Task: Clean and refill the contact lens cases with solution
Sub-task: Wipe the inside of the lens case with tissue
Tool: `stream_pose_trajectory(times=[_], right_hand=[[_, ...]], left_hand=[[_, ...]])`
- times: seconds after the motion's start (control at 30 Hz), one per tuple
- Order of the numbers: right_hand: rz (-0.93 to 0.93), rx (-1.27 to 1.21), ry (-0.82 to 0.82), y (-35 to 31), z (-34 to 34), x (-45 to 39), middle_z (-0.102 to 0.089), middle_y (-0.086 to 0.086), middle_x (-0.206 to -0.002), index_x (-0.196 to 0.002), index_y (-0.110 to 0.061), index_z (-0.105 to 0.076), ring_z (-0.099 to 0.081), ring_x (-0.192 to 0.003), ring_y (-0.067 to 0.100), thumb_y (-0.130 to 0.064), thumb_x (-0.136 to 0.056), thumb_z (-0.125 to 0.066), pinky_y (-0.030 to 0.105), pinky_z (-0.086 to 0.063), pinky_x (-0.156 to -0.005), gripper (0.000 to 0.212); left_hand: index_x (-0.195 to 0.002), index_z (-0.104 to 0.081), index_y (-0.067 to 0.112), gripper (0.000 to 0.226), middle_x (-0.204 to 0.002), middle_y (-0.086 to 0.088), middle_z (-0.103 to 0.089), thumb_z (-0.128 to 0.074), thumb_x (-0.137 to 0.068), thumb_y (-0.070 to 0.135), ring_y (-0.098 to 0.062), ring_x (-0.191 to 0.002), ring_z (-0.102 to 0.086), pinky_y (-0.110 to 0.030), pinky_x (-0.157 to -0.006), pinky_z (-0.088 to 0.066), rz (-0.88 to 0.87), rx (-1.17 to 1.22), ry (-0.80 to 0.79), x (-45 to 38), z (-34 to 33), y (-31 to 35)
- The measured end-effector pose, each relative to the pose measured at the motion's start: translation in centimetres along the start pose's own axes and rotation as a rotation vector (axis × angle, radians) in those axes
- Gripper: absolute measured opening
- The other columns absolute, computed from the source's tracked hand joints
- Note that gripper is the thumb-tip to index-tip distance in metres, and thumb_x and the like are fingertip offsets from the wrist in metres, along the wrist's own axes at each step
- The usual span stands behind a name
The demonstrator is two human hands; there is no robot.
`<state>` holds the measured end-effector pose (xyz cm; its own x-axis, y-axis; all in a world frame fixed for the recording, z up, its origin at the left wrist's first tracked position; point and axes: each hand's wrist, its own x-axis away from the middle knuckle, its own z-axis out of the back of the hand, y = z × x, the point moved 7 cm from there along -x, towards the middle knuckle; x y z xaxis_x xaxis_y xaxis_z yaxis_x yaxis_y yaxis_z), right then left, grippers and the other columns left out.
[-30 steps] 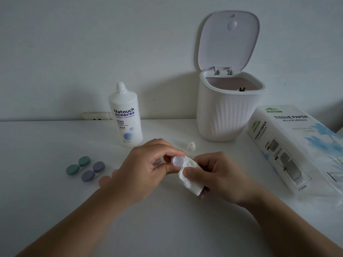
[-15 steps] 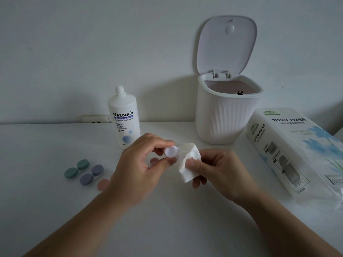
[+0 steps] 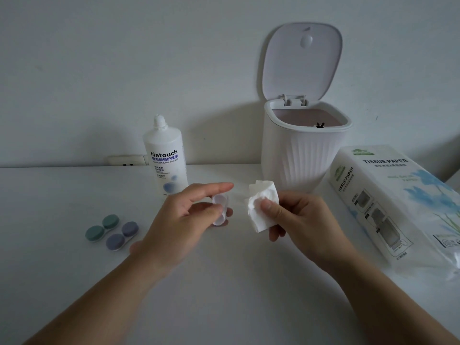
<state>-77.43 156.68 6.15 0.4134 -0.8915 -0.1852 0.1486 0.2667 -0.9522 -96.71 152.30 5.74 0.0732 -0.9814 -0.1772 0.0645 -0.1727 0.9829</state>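
Note:
My left hand [image 3: 184, 222] pinches a clear, uncapped contact lens case [image 3: 220, 210] above the middle of the white table [image 3: 224, 295]. A little to its right, my right hand [image 3: 296, 220] holds a crumpled white tissue [image 3: 261, 202] between thumb and fingers, apart from the case. Two capped lens cases lie at the left: a green one [image 3: 102, 227] and a purple one [image 3: 122, 235]. The white solution bottle [image 3: 165, 158] stands uncapped behind my left hand.
A white ribbed bin [image 3: 301, 150] with its lid up stands at the back right. A tissue paper pack [image 3: 395, 202] lies along the right edge. A wall socket [image 3: 127, 160] sits behind the bottle. Something pink [image 3: 133, 247] peeks out below my left hand.
The tissue and the case were touching; now my hands have drawn apart, the right one carrying the tissue to the right. The left hand has tilted the case.

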Motion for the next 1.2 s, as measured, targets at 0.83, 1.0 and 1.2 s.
stream_pose_trajectory(times=[0.83,1.0,1.2], right_hand=[[-0.065,-0.048,-0.145,1.0,-1.3,0.0,-0.070,0.012,-0.066,-0.080,-0.012,-0.076,-0.062,-0.053,0.017,-0.039,-0.089,-0.070,0.021,-0.045,-0.052,0.029],[-0.083,-0.060,-0.217,1.1,-1.9,0.2,-0.067,0.002,-0.061,-0.074,-0.016,-0.073,-0.062,-0.052,0.015,-0.032,-0.090,-0.073,0.021,-0.046,-0.051,0.023],[-0.079,-0.040,-0.228,1.1,-2.0,0.2,-0.070,0.009,-0.067,-0.081,-0.003,-0.068,-0.063,-0.054,0.018,-0.048,-0.093,-0.063,0.024,-0.046,-0.053,0.047]], left_hand=[[-0.098,-0.078,0.030,0.035,-0.091,-0.005,-0.077,-0.084,-0.076,0.004,-0.017,-0.086,-0.074,-0.036,-0.087,-0.060,-0.019,-0.154,-0.068,0.5,-1.2,0.1],[-0.105,-0.076,0.028,0.034,-0.094,0.006,-0.070,-0.083,-0.076,0.014,-0.014,-0.086,-0.072,-0.024,-0.082,-0.057,-0.245,-0.343,-0.080,0.7,-1.5,1.5],[-0.100,-0.076,0.029,0.029,-0.091,0.010,-0.071,-0.085,-0.074,0.025,-0.010,-0.083,-0.070,-0.020,-0.076,-0.053,-0.339,-0.411,-0.034,1.0,-1.4,2.1]])
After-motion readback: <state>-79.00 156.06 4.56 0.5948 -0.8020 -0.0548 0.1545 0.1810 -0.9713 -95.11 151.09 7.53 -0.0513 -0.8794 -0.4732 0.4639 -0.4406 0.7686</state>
